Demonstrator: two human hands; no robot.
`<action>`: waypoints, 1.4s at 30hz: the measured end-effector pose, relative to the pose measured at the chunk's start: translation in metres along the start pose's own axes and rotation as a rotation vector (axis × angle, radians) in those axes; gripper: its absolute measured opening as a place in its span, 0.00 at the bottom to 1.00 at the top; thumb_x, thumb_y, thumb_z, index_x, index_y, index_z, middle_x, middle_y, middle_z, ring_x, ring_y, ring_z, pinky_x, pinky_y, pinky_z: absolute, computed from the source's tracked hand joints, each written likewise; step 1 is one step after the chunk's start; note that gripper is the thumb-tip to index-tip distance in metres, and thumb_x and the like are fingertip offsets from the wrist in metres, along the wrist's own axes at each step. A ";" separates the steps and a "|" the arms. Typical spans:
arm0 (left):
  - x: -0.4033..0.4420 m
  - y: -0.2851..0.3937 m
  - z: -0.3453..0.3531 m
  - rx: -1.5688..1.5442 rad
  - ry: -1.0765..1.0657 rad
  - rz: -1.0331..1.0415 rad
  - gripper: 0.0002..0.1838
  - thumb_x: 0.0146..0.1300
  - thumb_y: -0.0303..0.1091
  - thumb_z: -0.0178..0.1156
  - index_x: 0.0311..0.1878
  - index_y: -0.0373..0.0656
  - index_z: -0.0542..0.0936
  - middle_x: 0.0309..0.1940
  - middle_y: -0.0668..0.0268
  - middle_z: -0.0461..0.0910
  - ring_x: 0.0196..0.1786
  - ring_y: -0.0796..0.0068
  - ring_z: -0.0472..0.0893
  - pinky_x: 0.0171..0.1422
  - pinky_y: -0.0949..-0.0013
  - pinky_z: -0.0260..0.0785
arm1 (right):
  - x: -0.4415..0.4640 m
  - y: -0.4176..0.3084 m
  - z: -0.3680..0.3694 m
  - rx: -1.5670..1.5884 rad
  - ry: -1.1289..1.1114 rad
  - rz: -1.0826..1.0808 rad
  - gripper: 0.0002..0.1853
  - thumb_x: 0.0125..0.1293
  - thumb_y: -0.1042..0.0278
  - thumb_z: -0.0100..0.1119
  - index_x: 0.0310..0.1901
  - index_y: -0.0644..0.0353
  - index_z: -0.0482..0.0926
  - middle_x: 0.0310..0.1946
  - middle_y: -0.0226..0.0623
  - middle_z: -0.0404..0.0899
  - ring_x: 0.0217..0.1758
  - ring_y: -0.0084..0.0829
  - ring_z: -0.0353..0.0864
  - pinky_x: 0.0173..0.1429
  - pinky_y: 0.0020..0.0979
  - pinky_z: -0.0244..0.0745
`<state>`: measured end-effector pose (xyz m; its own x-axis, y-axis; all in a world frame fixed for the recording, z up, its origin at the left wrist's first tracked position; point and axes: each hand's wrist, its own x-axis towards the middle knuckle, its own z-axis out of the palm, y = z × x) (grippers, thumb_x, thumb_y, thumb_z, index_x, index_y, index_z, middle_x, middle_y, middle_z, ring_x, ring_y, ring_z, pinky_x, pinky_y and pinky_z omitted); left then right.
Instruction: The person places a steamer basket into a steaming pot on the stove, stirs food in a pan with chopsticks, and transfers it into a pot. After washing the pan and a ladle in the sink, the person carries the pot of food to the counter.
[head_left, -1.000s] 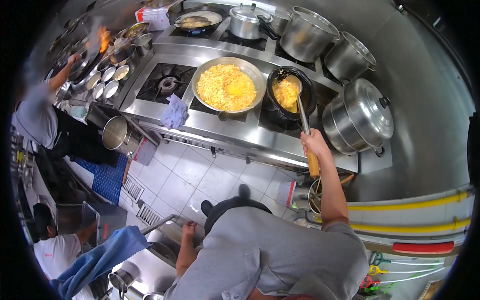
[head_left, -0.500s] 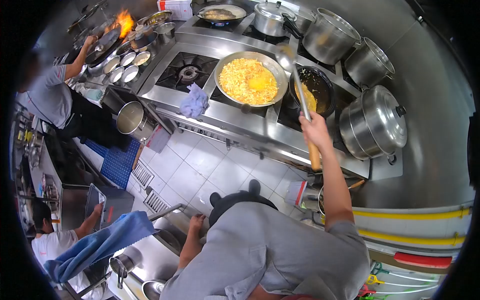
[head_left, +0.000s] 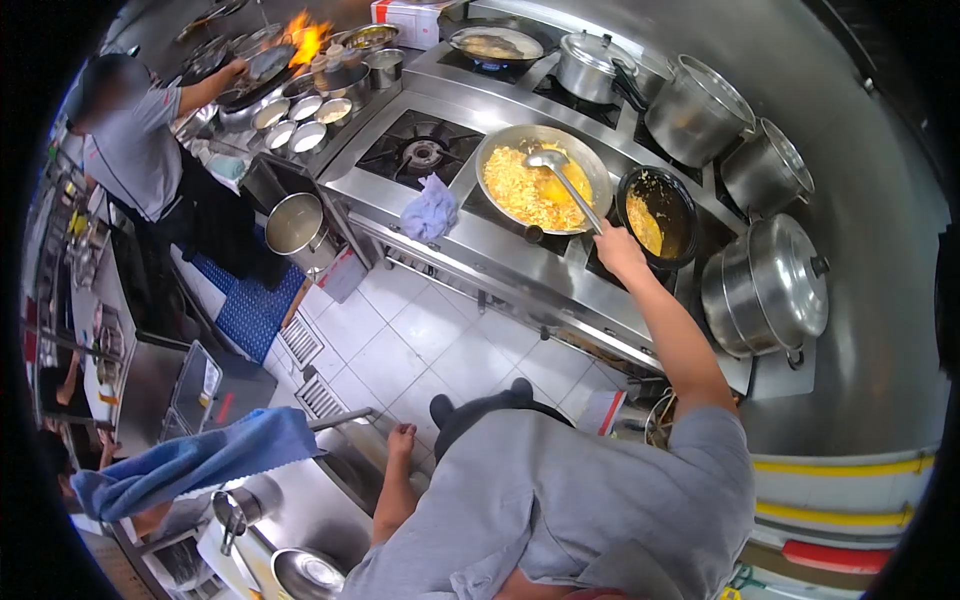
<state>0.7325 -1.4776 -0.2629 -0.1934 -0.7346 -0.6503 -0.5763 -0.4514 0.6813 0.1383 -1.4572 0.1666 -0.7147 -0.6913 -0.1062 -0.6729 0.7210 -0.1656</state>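
Note:
My right hand [head_left: 622, 252] is wrapped round the handle of a long metal ladle [head_left: 575, 190]. The ladle's bowl lies over the yellow shredded food [head_left: 515, 190] in a wide shallow pan [head_left: 603, 170]; whether it presses into the food I cannot tell. Beside that pan, to the right, sits a black pot [head_left: 684, 222] with some of the same yellow food inside. At my left side, my left hand [head_left: 402, 438] hangs low with curled fingers and nothing visible in them. A bare metal rail end [head_left: 343, 418] is near it.
Large steel pots [head_left: 765, 285] stand along the right. A purple cloth [head_left: 430, 210] lies on the stove's front edge, left of the pan. At the back, a pan [head_left: 495, 45] sits over a blue flame. Another person [head_left: 150, 150] works by a tall flame [head_left: 305, 38] at left.
My right hand has swung the ladle from over the black pot to the left, down over the wide pan's food. My left hand stays low. The camera view has shifted.

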 end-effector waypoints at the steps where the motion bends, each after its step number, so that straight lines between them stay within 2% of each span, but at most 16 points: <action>1: -0.013 -0.002 0.002 -0.013 -0.001 -0.003 0.18 0.61 0.42 0.63 0.48 0.37 0.82 0.37 0.57 0.86 0.43 0.68 0.83 0.49 0.66 0.74 | -0.012 0.001 -0.011 0.009 -0.021 -0.002 0.15 0.71 0.61 0.48 0.52 0.61 0.75 0.44 0.57 0.81 0.51 0.58 0.80 0.57 0.54 0.75; 3: -0.046 0.006 -0.003 -0.037 -0.105 -0.106 0.17 0.62 0.41 0.63 0.45 0.35 0.82 0.31 0.61 0.84 0.35 0.74 0.82 0.41 0.70 0.74 | -0.016 0.011 -0.004 0.025 -0.016 0.021 0.16 0.71 0.59 0.48 0.52 0.61 0.75 0.44 0.59 0.81 0.51 0.59 0.80 0.56 0.55 0.74; 7: -0.056 -0.001 0.013 -0.344 -0.199 -0.007 0.14 0.62 0.39 0.63 0.42 0.35 0.83 0.27 0.66 0.82 0.27 0.77 0.79 0.33 0.72 0.71 | -0.006 0.006 0.012 0.107 0.024 0.135 0.17 0.73 0.59 0.45 0.51 0.66 0.71 0.43 0.64 0.80 0.52 0.63 0.78 0.57 0.55 0.73; 10: -0.054 0.042 0.005 0.009 -0.171 0.053 0.16 0.63 0.41 0.62 0.44 0.37 0.83 0.28 0.64 0.83 0.28 0.76 0.80 0.35 0.71 0.73 | 0.020 0.020 0.040 0.116 0.101 0.117 0.17 0.74 0.58 0.43 0.50 0.66 0.71 0.41 0.63 0.80 0.46 0.61 0.82 0.49 0.54 0.78; 12: -0.029 0.049 0.006 0.000 -0.073 0.062 0.17 0.63 0.42 0.62 0.45 0.37 0.83 0.29 0.64 0.84 0.28 0.75 0.80 0.35 0.70 0.73 | 0.018 0.012 0.022 0.468 -0.095 0.195 0.19 0.77 0.56 0.41 0.45 0.67 0.71 0.26 0.50 0.79 0.25 0.46 0.83 0.28 0.43 0.79; 13: -0.021 0.050 0.007 -0.009 0.006 0.069 0.18 0.63 0.43 0.61 0.46 0.37 0.83 0.30 0.63 0.84 0.28 0.74 0.80 0.36 0.70 0.73 | 0.022 0.017 0.025 0.641 -0.195 0.255 0.19 0.77 0.54 0.41 0.46 0.65 0.71 0.19 0.32 0.70 0.15 0.26 0.71 0.18 0.31 0.70; 14: -0.021 0.050 0.007 -0.021 0.015 0.068 0.18 0.63 0.43 0.61 0.46 0.37 0.83 0.30 0.63 0.84 0.28 0.74 0.80 0.36 0.70 0.73 | 0.020 0.018 0.021 0.637 -0.197 0.240 0.19 0.77 0.54 0.41 0.46 0.65 0.71 0.19 0.32 0.70 0.15 0.26 0.71 0.18 0.31 0.70; 16: -0.021 0.050 0.007 -0.193 0.092 0.055 0.18 0.62 0.43 0.61 0.43 0.37 0.84 0.29 0.61 0.84 0.28 0.75 0.81 0.35 0.69 0.73 | 0.013 0.021 0.016 1.323 -0.495 0.386 0.18 0.77 0.55 0.40 0.48 0.63 0.71 0.19 0.25 0.64 0.13 0.16 0.63 0.16 0.23 0.65; 21: -0.054 -0.008 -0.002 -0.086 -0.045 -0.083 0.18 0.63 0.44 0.59 0.40 0.36 0.84 0.29 0.56 0.84 0.30 0.67 0.82 0.36 0.62 0.73 | 0.002 0.010 0.016 2.001 -0.843 0.600 0.17 0.78 0.57 0.40 0.49 0.65 0.70 0.20 0.23 0.63 0.14 0.13 0.60 0.15 0.18 0.61; 22: -0.050 -0.039 -0.006 0.084 -0.100 0.069 0.21 0.61 0.47 0.59 0.38 0.35 0.83 0.28 0.54 0.84 0.28 0.63 0.81 0.35 0.58 0.72 | -0.003 0.005 0.017 2.198 -0.877 0.675 0.18 0.78 0.57 0.40 0.49 0.67 0.69 0.21 0.24 0.63 0.14 0.12 0.60 0.15 0.18 0.60; 25: -0.097 -0.048 -0.011 0.223 0.024 -0.009 0.25 0.59 0.52 0.61 0.36 0.33 0.83 0.28 0.52 0.83 0.28 0.57 0.80 0.35 0.55 0.71 | 0.004 0.001 0.037 2.461 -0.931 0.572 0.16 0.76 0.63 0.43 0.51 0.72 0.66 0.22 0.25 0.65 0.17 0.14 0.63 0.18 0.17 0.64; 27: -0.115 -0.046 -0.020 0.232 -0.007 -0.045 0.23 0.60 0.50 0.61 0.36 0.34 0.83 0.27 0.55 0.82 0.27 0.61 0.79 0.34 0.58 0.70 | -0.005 -0.008 0.039 2.757 -0.929 0.511 0.17 0.74 0.68 0.46 0.53 0.77 0.63 0.24 0.28 0.66 0.19 0.16 0.66 0.21 0.17 0.67; 32: -0.134 -0.016 -0.035 0.073 -0.013 0.048 0.19 0.63 0.45 0.63 0.38 0.34 0.83 0.26 0.63 0.80 0.24 0.72 0.75 0.29 0.66 0.68 | -0.010 -0.018 0.050 2.822 -1.010 0.363 0.17 0.74 0.68 0.46 0.53 0.77 0.63 0.23 0.28 0.66 0.19 0.16 0.66 0.23 0.19 0.68; 38: -0.100 0.014 -0.030 -0.050 0.007 -0.049 0.17 0.64 0.42 0.63 0.41 0.34 0.82 0.25 0.68 0.79 0.24 0.78 0.74 0.27 0.71 0.66 | -0.025 -0.024 0.012 2.658 -0.803 0.363 0.16 0.71 0.74 0.50 0.52 0.78 0.61 0.23 0.29 0.66 0.16 0.14 0.65 0.18 0.15 0.66; 41: -0.076 0.008 -0.023 -0.028 -0.020 0.399 0.15 0.63 0.39 0.64 0.43 0.35 0.82 0.26 0.68 0.79 0.24 0.78 0.74 0.27 0.72 0.66 | -0.033 -0.020 -0.025 2.675 -0.805 0.344 0.14 0.69 0.77 0.49 0.50 0.77 0.61 0.23 0.28 0.66 0.16 0.14 0.65 0.18 0.14 0.67; 42: -0.079 0.029 -0.022 -0.048 -0.040 0.227 0.15 0.62 0.38 0.65 0.43 0.35 0.81 0.26 0.68 0.79 0.24 0.79 0.74 0.26 0.73 0.65 | -0.035 -0.019 -0.039 2.691 -0.807 0.366 0.14 0.68 0.78 0.49 0.50 0.77 0.61 0.23 0.28 0.66 0.16 0.14 0.65 0.18 0.15 0.68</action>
<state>0.7485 -1.4442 -0.1846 -0.3455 -0.7996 -0.4911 -0.4766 -0.3013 0.8259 0.1689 -1.4445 0.2116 -0.1867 -0.9273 -0.3244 0.9815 -0.1905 -0.0203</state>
